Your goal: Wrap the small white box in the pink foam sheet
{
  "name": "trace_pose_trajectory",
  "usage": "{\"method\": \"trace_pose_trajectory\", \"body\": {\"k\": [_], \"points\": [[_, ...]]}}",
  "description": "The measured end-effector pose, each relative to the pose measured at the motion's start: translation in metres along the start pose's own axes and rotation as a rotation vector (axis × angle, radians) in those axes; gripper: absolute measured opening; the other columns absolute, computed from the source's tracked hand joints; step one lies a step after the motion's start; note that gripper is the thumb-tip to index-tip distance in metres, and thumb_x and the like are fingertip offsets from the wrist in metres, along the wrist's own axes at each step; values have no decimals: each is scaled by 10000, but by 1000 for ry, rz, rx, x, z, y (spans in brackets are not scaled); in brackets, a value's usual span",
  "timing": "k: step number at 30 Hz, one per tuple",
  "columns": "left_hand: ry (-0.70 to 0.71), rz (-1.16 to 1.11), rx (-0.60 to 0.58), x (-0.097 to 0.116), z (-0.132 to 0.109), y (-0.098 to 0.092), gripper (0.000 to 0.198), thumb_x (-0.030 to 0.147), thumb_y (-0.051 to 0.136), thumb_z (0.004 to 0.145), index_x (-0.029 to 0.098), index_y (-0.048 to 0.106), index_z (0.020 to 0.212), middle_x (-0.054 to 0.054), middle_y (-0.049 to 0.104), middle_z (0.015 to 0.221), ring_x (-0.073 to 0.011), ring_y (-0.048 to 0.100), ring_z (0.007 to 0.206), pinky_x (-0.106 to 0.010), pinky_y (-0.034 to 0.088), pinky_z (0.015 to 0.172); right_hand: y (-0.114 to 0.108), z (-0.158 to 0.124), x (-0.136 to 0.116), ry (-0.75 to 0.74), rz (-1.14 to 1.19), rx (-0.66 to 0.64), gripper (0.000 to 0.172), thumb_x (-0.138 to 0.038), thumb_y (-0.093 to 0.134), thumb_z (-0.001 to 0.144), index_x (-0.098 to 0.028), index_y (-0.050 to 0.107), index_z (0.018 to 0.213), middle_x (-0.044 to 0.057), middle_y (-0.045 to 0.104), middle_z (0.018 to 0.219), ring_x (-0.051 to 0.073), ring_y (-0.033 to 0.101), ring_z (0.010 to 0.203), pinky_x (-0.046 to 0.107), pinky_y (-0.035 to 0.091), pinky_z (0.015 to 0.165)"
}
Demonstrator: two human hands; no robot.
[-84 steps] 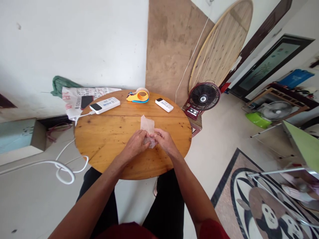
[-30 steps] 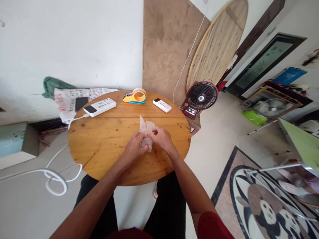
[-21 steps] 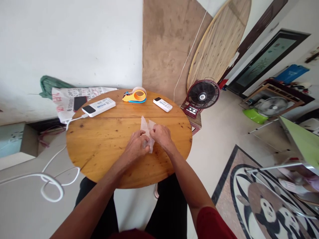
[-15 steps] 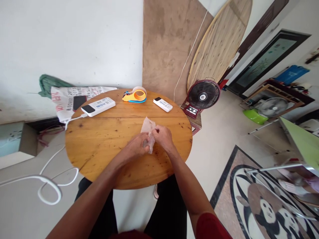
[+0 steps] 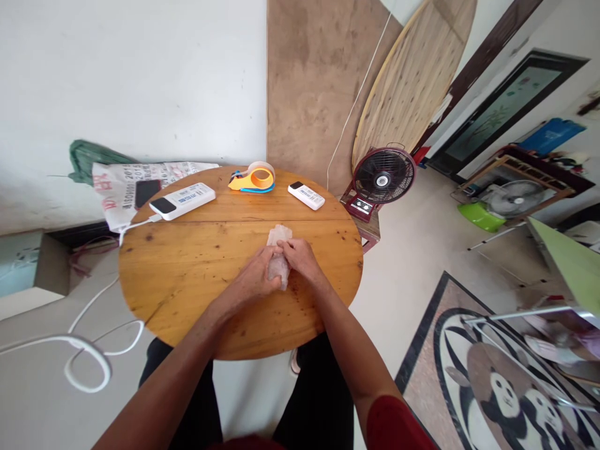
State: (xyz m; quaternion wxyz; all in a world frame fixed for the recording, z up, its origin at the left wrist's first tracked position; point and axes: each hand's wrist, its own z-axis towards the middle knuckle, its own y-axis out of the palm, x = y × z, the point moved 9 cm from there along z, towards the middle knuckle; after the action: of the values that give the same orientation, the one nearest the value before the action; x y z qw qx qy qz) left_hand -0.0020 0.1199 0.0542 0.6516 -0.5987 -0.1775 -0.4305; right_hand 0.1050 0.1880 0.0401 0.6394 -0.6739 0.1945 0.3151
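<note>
A crumpled, whitish translucent wrap, like thin plastic or bubble wrap (image 5: 278, 270), lies on the round wooden table (image 5: 197, 256) between my hands. My left hand (image 5: 257, 272) grips its left side, thumb near the lower end and fingers at the top. From the right, my right hand (image 5: 299, 255) pinches the upper part of the wrap, its fingertips meeting those of my left hand. Whether anything is inside the wrap I cannot tell.
Behind my hands are an orange and blue tape dispenser (image 5: 253, 179), a small white device (image 5: 306, 195) and a larger white device (image 5: 182, 200) with a white cable (image 5: 89, 344). A dark red fan (image 5: 382, 178) stands beyond the table's right edge.
My right hand has shifted slightly left and over the wrap, its fingertips now against my left fingers. The wrap's upper end is folded lower and looks flatter.
</note>
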Motion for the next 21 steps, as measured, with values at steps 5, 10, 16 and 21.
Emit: {"method": "trace_pose_trajectory", "body": {"k": [5,10,16,21], "points": [[42,-3,-32,-2,-1,6,590,178,512,707,175,525,1297,-121,462,1353,-246,494,1244,-378,437,1047,11,3,15,37,111,-97,400,-340,440,894,-170,575,557,-12,521,470,117,497,523,220,352,554],[62,54,-54,-2,-2,9,495,185,506,728,211,611,1211,-97,493,1331,-262,507,1226,-394,474,1007,10,3,18,-30,44,-81,101,-204,573,771,-185,672,773,-25,628,645,120,556,640,213,403,624],[107,266,33,3,-6,2,407,192,542,722,199,669,1108,-111,568,1217,-280,539,1156,-432,454,1010,-11,1,12,2,-201,131,321,-336,662,754,-214,613,1047,54,644,1068,192,589,959,302,443,832],[166,345,34,13,-5,-2,389,183,541,724,195,689,1083,-126,556,1289,-293,546,1154,-455,442,1014,-13,19,25,32,-126,107,525,-365,676,760,-198,516,1232,91,601,1191,208,561,1088,341,424,945]]}}
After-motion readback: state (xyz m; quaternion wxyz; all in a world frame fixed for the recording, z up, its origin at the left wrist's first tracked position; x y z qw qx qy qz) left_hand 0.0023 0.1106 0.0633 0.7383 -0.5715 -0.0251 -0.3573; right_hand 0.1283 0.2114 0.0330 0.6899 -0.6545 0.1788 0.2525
